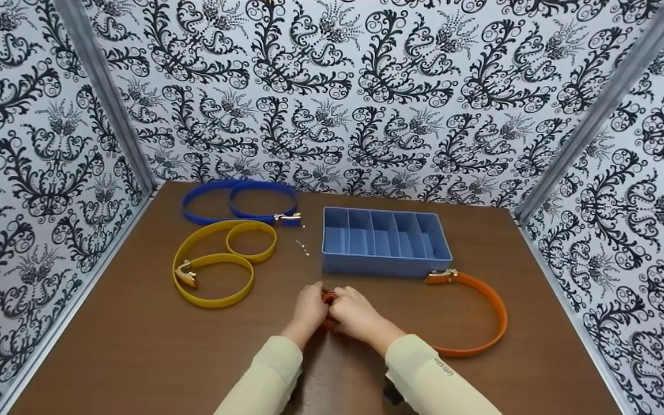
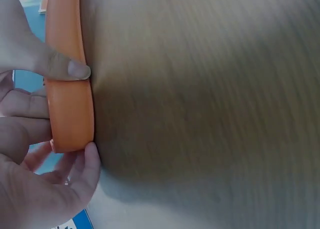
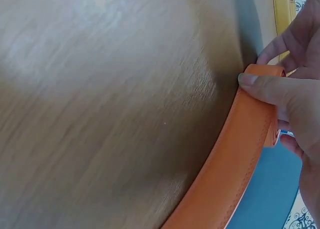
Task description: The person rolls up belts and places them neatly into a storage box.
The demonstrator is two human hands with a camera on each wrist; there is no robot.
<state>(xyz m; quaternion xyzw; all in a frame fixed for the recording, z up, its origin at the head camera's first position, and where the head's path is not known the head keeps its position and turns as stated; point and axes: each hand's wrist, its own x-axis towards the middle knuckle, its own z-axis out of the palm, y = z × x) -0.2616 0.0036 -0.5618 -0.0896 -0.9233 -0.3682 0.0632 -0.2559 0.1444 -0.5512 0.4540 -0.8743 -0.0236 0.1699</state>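
An orange belt (image 1: 501,311) is partly rolled into a small coil (image 1: 328,298) at the middle of the table. My left hand (image 1: 309,309) grips the coil from its left side. From the right, my right hand (image 1: 357,314) pinches it too, thumb laid over the strap. The left wrist view shows fingers and a thumb around the upright orange strap (image 2: 71,111). In the right wrist view the strap (image 3: 240,134) curves away from the rolled end along the tabletop. Its buckle end (image 1: 441,276) lies on the right, by the organizer's front corner.
Behind the hands stands a blue-grey organizer box (image 1: 384,265) with several compartments. A yellow belt (image 1: 217,301) lies in loops at left, and a blue belt (image 1: 208,220) lies behind it. Patterned walls (image 1: 332,86) border the brown table (image 1: 136,357).
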